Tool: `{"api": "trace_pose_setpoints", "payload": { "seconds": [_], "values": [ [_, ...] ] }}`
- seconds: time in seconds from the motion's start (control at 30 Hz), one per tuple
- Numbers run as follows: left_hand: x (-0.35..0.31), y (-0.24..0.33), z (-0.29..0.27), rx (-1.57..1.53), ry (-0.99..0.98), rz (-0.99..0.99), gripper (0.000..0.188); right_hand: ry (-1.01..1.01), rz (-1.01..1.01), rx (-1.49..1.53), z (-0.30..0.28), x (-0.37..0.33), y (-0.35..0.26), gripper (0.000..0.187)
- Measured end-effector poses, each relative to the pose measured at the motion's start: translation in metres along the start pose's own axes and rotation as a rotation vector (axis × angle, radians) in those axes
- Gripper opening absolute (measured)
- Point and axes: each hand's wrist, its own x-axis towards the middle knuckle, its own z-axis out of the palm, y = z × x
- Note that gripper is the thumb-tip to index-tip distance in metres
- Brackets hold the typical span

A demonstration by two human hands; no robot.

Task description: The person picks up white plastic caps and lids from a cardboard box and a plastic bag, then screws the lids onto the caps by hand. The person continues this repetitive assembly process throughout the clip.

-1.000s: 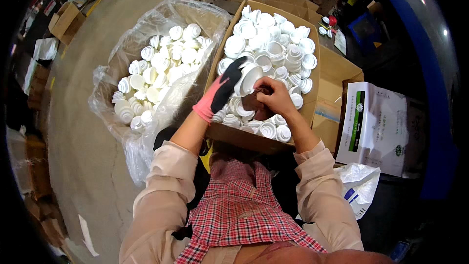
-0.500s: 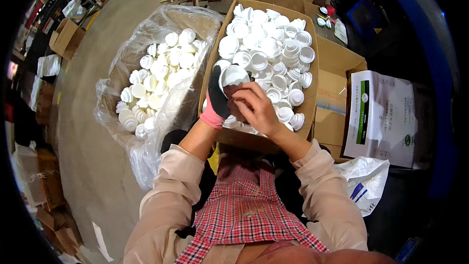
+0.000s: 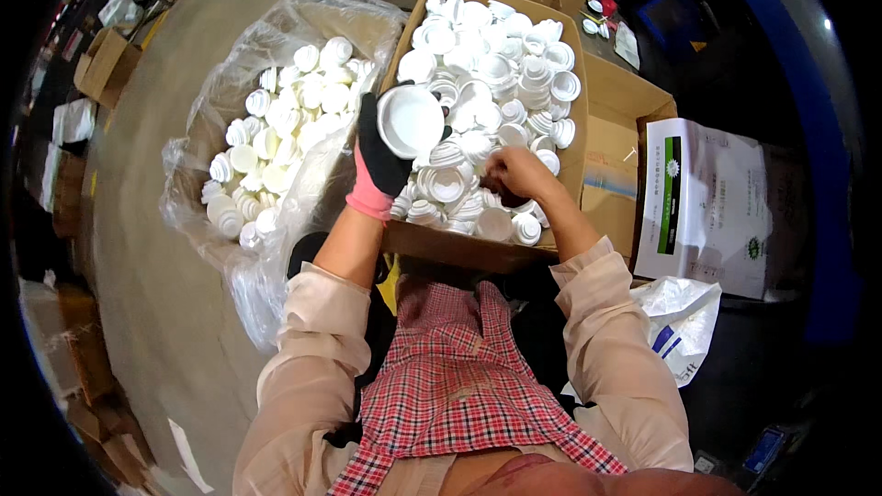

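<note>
My left hand (image 3: 383, 142), in a black glove with a pink cuff, grips a round white plastic cap (image 3: 411, 121). The cap's hollow, rimmed side faces up, with black fingertips showing at its right edge. My bare right hand (image 3: 516, 174) hovers low over the near right part of a cardboard box (image 3: 469, 241), its fingers curled downward. A dark patch lies beneath those fingers, and what they hold, if anything, is hidden. Many loose white caps (image 3: 496, 69), stepped and ringed, fill that box, lying at all angles.
Left of the box, a clear plastic bag (image 3: 216, 110) lines a container of off-white caps (image 3: 312, 92). On the right stand an open cardboard carton (image 3: 606, 138) and a white printed box (image 3: 703, 202). A white plastic sack (image 3: 680, 312) lies below them.
My right hand has left the cap in my left hand and moved right and down over the box. The cap now faces up more fully. The whole view has shifted slightly.
</note>
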Motion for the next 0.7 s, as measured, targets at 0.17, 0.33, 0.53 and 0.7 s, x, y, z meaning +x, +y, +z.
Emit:
{"api": "trace_pose_setpoints", "payload": {
  "seconds": [0.17, 0.33, 0.53, 0.7],
  "values": [
    [0.007, 0.007, -0.020, -0.724, 0.015, -0.293, 0.087, 0.012, 0.077, -0.134, 0.085, 0.021, 0.012, 0.032],
    [0.003, 0.007, -0.030, -0.854, -0.063, -0.322, 0.092, 0.001, 0.471, 0.376, 0.176, 0.056, 0.043, 0.036],
    [0.003, 0.019, -0.026, -0.893, -0.131, -0.283, 0.087, 0.212, 0.312, 0.372, 0.160, 0.061, 0.035, 0.023],
    [-0.005, 0.021, -0.030, -0.887, -0.118, -0.283, 0.088, 0.629, -0.216, 0.614, 0.027, 0.015, -0.075, 0.018]
  ]
}}
